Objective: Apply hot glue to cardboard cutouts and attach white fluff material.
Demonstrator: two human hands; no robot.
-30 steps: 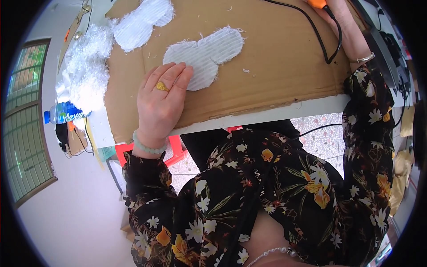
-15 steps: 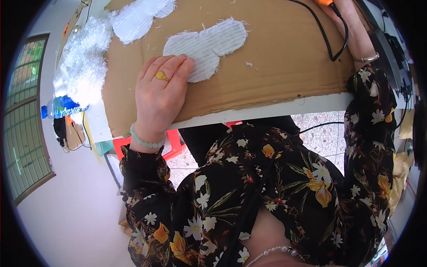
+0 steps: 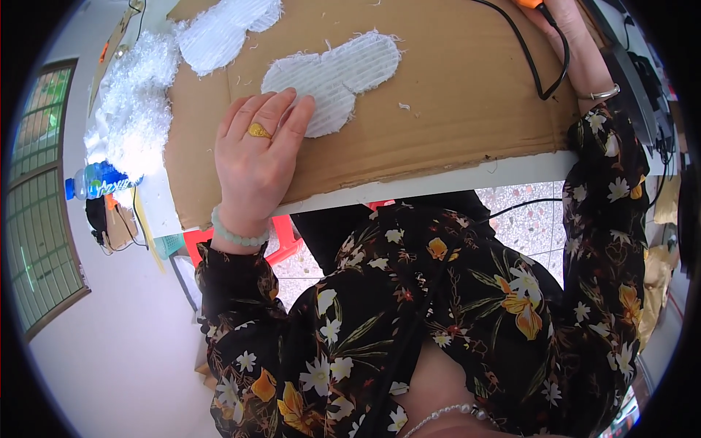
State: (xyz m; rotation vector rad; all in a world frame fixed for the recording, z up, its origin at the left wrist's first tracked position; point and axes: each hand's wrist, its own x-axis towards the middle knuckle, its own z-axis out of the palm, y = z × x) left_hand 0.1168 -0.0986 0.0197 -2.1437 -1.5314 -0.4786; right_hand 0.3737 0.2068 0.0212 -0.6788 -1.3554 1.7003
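Observation:
My left hand [image 3: 261, 150] lies palm down on the cardboard, fingers stretched out and slightly spread. Its fingertips rest at the left edge of a white ribbed fabric piece [image 3: 336, 73] with rounded lobes and a frayed rim. At the top right edge, my right hand [image 3: 564, 20] is closed round an orange corded tool [image 3: 529, 3]. Only the end of that tool shows, with a black cord [image 3: 541, 86] looping down from it; the rest is cut off by the frame. A second white fabric piece [image 3: 219, 36] of similar make lies at the upper left.
A brown cardboard sheet [image 3: 453, 109] covers the white table [image 3: 409, 180]. Fluffy white scraps [image 3: 139, 102] are heaped along its left side, near a plastic bottle with a blue cap [image 3: 102, 181]. Dark equipment [image 3: 631, 91] stands at the right. Below is a red stool [image 3: 283, 239].
The fingers of my left hand have parted a little, and the hand has shifted slightly left. My right hand stays closed on the orange tool. The whole view has drifted slightly.

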